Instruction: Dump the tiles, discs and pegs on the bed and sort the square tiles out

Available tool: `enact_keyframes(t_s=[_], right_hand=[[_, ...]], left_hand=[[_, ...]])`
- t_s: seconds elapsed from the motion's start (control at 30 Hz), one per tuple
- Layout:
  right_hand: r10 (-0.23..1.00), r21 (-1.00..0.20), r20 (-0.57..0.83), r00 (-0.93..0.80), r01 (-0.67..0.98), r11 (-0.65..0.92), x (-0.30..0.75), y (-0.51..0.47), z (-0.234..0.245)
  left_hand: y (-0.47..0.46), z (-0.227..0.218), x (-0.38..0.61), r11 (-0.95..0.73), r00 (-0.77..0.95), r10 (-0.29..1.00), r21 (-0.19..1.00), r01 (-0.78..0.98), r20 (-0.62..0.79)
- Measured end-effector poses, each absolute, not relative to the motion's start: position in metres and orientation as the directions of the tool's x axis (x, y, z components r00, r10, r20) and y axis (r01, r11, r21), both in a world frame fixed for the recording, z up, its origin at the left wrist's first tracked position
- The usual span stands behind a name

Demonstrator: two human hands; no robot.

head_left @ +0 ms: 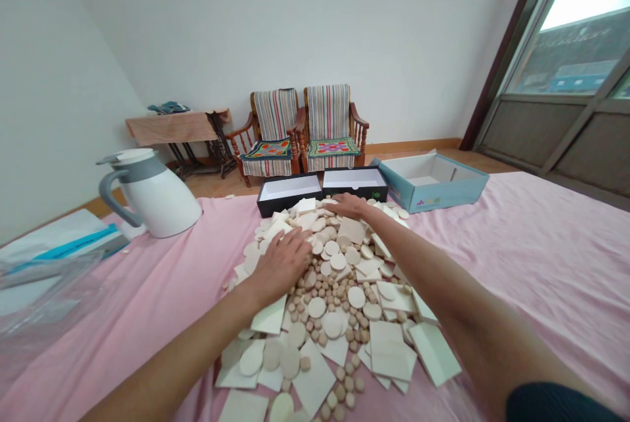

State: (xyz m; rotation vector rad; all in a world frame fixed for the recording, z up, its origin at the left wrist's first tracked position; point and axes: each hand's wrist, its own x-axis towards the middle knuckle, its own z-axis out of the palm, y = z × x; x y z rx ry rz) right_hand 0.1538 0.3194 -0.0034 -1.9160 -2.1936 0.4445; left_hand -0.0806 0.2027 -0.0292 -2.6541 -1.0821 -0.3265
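Observation:
A broad heap of pale wooden pieces lies in front of me: flat round discs (338,261), square tiles (388,346) and many small wooden beads or blocks (322,291). On the heap's left side rests my left hand (284,256), palm down with its fingers stretched over discs and small blocks. My right hand (348,205) reaches to the far end of the heap, just short of the black boxes, its fingers extended flat over the pieces. Neither hand visibly grasps anything; what lies under the palms is hidden.
Behind the heap stand a left black box (283,207) and a right black box (364,192), both with white insides. A light-blue box (433,195) is to their right. At left are a white jug (165,202) and clear plastic packaging (44,307) on the pink cloth (541,264).

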Motion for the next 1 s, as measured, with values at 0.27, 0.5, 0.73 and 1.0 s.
enact_keyframes(t_s=[0.27, 0.5, 0.73, 1.0], right_hand=[[0.943, -0.235, -0.014, -0.332, 0.918, 0.32, 0.124, 0.264, 0.003], [0.849, -0.215, 0.03, -0.528, 0.826, 0.522, 0.128, 0.198, 0.015], [0.861, -0.37, 0.018, -0.508, 0.797, 0.478, 0.176, 0.228, 0.033], [0.996, -0.154, -0.078, 0.052, 0.986, -0.064, 0.208, 0.285, -0.016]], left_hand=[[0.22, -0.042, -0.104, -0.583, 0.436, 0.783, 0.278, 0.764, 0.444], [0.2, -0.03, -0.099, -0.584, 0.446, 0.793, 0.312, 0.749, 0.414], [0.245, -0.013, -0.102, -0.53, 0.404, 0.823, 0.284, 0.799, 0.4], [0.308, -0.024, -0.081, -0.453, 0.402, 0.885, 0.237, 0.859, 0.235]])
